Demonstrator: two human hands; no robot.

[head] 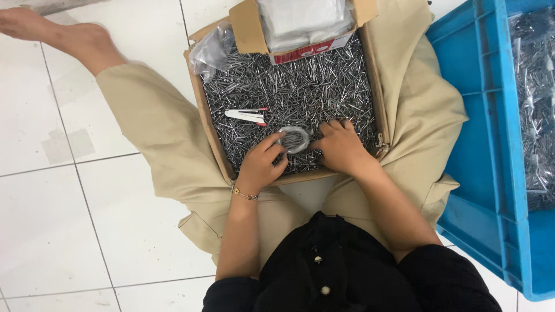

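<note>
Both hands on small clear bag [295, 138] of nails, long axis left-right; left hand [260, 164], right hand [341, 147] fingers clamped on bag ends.

Bright, even overhead light, soft shadows under the cardboard box [211, 124], small glints on the nails [300, 86] inside it, glare on the clear plastic bag [211, 49] at its corner, edges beyond slightly stretched, focus sharp.

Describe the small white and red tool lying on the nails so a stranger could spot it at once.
Find the open cardboard box of grey metal nails between the seated person's knees. The tool lies flat on the nails in the box's left half, just above the left hand. It alone there is white with red tips; everything around it is grey.
</note>
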